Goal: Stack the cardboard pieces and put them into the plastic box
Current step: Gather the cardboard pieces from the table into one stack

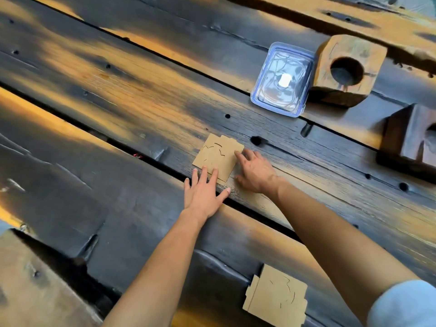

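Stacking in hand: left grip [203, 192], fingers flat, and right grip [253, 171], loosely spread, press flat tan cardboard pieces [218, 156] between them; next probably means fetching the lone tan piece [276, 296] behind both.

A plank table [118, 102] bears cardboard pieces [218, 154], a plastic box [283, 79], two wooden blocks [368, 53].

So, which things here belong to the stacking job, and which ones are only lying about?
Job: cardboard touched by left hand and right hand; loose cardboard piece; plastic box.
Lying about: wooden block with a hole; dark wooden block.
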Demonstrator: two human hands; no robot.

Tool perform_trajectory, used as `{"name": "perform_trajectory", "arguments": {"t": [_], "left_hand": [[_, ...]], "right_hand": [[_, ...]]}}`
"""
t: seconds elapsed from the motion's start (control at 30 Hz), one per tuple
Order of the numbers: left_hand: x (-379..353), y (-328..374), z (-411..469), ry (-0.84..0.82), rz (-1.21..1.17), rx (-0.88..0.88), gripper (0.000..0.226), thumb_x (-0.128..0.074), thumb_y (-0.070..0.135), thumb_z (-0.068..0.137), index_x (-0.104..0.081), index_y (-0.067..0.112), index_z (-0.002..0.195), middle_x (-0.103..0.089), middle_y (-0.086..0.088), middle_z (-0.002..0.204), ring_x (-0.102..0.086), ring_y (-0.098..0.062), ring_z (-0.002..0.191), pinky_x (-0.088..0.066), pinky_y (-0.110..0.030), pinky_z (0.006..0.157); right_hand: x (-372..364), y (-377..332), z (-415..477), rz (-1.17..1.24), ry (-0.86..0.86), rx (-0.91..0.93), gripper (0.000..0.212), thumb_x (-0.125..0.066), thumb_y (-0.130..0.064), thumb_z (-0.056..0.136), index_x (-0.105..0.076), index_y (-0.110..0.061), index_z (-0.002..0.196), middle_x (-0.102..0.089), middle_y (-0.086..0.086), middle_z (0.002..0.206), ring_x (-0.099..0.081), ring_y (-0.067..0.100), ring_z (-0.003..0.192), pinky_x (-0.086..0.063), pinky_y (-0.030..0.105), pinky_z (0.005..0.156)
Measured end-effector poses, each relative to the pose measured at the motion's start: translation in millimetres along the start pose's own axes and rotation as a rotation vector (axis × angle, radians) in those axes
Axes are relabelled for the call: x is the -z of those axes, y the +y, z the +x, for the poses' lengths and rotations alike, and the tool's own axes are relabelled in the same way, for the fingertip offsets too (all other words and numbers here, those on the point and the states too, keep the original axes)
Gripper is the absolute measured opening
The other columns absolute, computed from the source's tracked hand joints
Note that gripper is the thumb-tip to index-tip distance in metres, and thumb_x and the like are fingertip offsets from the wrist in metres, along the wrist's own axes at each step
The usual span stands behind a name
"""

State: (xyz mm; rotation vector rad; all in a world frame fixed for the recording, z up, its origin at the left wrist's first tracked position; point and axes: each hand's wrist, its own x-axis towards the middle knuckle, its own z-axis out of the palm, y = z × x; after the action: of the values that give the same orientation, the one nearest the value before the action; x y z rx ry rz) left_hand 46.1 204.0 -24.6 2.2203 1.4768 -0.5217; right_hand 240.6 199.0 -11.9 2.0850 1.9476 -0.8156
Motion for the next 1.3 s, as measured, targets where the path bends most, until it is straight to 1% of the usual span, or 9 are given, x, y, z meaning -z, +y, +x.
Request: {"name": "perform_trajectory", "arguments": {"t": [0.13,0.4,0.53,0.67,0.8,1.0,1.07,1.17,1.3], "left_hand": [[-2,3,7,-0.015,0.016,-0.009,0.082,-0.03,0.074,0.097,-0.013,0.03,0.163,-0.008,-0.005,0.172,-0.004,-0.034,0.157,-0.013,-0.055,0.124],[6,1,20,-0.002,0.007,-0.003,0.079,-0.028,0.073,0.098,-0.015,0.031,0.163,-0.011,-0.001,0.172,-0.003,-0.036,0.157,-0.013,-0.057,0.124],[13,3,29,0.0,0.009,-0.013,0.082,-0.034,0.074,0.096,-0.014,0.03,0.163,-0.013,0.0,0.171,-0.003,-0.035,0.156,-0.013,-0.057,0.123],[20,9,37,-0.004,-0.005,-0.031,0.084,-0.04,0.073,0.094,-0.016,0.029,0.162,-0.016,-0.001,0.17,-0.005,-0.035,0.156,-0.015,-0.058,0.123],[25,14,45,0.0,-0.002,-0.051,0.084,-0.044,0.07,0.095,-0.016,0.028,0.162,-0.02,0.0,0.169,-0.006,-0.034,0.156,-0.016,-0.058,0.123],[24,11,46,-0.008,0.006,-0.076,0.085,-0.047,0.068,0.095,-0.014,0.029,0.162,-0.016,-0.001,0.17,-0.005,-0.033,0.157,-0.015,-0.057,0.124],[24,6,47,-0.022,-0.019,-0.094,0.09,-0.054,0.068,0.092,-0.014,0.029,0.162,-0.011,0.0,0.171,-0.003,-0.031,0.158,-0.014,-0.055,0.125],[28,-9,50,-0.037,-0.039,-0.13,0.103,-0.07,0.065,0.083,-0.012,0.033,0.162,-0.002,0.003,0.173,0.001,-0.026,0.158,-0.013,-0.051,0.126],[36,-30,58,-0.036,0.035,-0.158,0.108,-0.078,0.058,0.081,-0.009,0.036,0.162,0.007,0.005,0.172,0.002,-0.026,0.158,-0.011,-0.053,0.126]], "right_hand": [[-1,3,20,-0.005,0.005,0.024,0.078,-0.051,-0.043,0.097,-0.014,-0.018,0.16,-0.016,0.012,0.166,-0.017,0.034,0.151,-0.022,0.048,0.121],[-17,12,16,-0.056,0.006,0.023,0.074,-0.043,-0.053,0.099,-0.02,-0.018,0.159,-0.02,0.008,0.167,-0.016,0.034,0.153,-0.018,0.049,0.122],[-25,13,-2,-0.057,-0.015,-0.005,0.076,-0.042,-0.054,0.099,-0.019,-0.015,0.16,-0.021,0.008,0.167,-0.016,0.034,0.153,-0.018,0.048,0.123],[-33,8,-24,-0.008,0.029,-0.019,0.068,-0.045,-0.049,0.099,-0.032,-0.012,0.155,-0.034,0.008,0.162,-0.027,0.032,0.148,-0.03,0.047,0.117],[-46,-2,-40,0.024,0.101,0.0,0.052,-0.05,-0.037,0.096,-0.051,-0.009,0.139,-0.056,0.01,0.143,-0.042,0.03,0.136,-0.044,0.044,0.108],[-50,-6,-45,0.017,0.21,0.007,0.037,-0.052,-0.031,0.097,-0.063,-0.01,0.125,-0.068,0.007,0.127,-0.054,0.03,0.123,-0.046,0.042,0.099],[-46,-2,-42,0.015,0.252,0.004,0.034,-0.052,-0.032,0.097,-0.064,-0.011,0.12,-0.071,0.007,0.119,-0.056,0.03,0.116,-0.045,0.041,0.096],[-37,8,-33,0.02,0.237,0.007,0.047,-0.054,-0.038,0.096,-0.054,-0.011,0.135,-0.064,0.008,0.131,-0.051,0.029,0.12,-0.043,0.043,0.101],[-24,24,-17,0.058,0.103,0.027,0.085,-0.066,-0.05,0.091,-0.026,-0.017,0.158,-0.033,0.009,0.162,-0.03,0.03,0.146,-0.03,0.045,0.119]]}}
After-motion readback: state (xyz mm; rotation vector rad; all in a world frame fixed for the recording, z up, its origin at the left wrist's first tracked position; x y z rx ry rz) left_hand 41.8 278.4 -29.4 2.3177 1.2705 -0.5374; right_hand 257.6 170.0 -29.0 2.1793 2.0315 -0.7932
